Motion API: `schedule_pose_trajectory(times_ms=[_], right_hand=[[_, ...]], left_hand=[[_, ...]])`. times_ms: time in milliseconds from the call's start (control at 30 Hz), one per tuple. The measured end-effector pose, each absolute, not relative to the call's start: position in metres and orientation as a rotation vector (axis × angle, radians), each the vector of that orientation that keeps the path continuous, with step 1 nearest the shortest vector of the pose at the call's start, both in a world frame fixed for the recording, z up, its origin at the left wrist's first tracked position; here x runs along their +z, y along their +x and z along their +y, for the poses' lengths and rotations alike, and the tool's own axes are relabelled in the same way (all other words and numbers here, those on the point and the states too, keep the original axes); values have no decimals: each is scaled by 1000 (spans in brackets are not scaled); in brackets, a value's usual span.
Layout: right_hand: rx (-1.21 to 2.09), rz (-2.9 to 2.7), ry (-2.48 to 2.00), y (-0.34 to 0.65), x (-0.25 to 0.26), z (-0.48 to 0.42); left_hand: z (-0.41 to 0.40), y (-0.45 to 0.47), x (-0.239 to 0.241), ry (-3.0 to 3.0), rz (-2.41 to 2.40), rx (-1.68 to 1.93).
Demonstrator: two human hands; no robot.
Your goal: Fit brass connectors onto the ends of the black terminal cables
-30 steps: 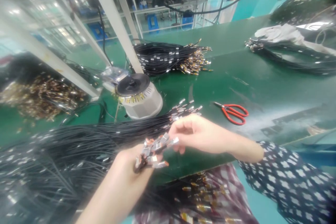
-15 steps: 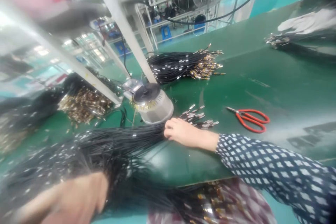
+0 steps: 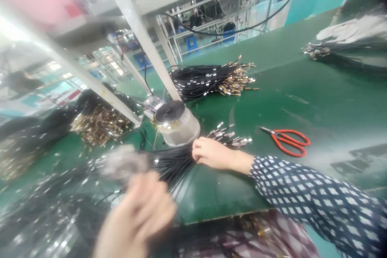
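We have our right hand closed around a black cable bundle on the green table, beside the tape dispenser. Our left hand is curled and blurred; we cannot tell whether it grips the smeared grey cluster. 1 pair of red-handled scissors lies farther right.

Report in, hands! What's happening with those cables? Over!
Right hand closed around black cables. Left hand blurred, its grip unclear. Red-handled scissors lie apart, not in the way.
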State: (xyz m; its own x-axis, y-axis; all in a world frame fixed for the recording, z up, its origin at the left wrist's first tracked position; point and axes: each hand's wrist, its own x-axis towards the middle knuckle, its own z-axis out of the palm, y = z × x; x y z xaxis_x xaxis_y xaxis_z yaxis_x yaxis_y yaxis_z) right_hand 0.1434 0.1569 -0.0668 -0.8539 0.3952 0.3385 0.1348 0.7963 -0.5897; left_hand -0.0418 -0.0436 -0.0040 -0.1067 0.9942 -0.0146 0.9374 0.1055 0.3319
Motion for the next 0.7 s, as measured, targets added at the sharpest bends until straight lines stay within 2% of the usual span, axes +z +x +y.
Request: schedule_pose_trajectory(times_ms=[100,200,300,600,700], right_hand=[[953,-2440,-390,155,-57,156],[1128,-2277,-518,168,-43,150],[1299,-2172,-622,176,-31,139],[2178,-1560,-565,157,-26,98],[2298,-1542,-566,163,-32,93]], left_hand=[[-4,0,-9,1089,1685,796],[8,24,-11,460,1101,992],[5,28,-10,381,989,1028],[9,36,-12,409,966,969],[15,42,-13,456,948,917]])
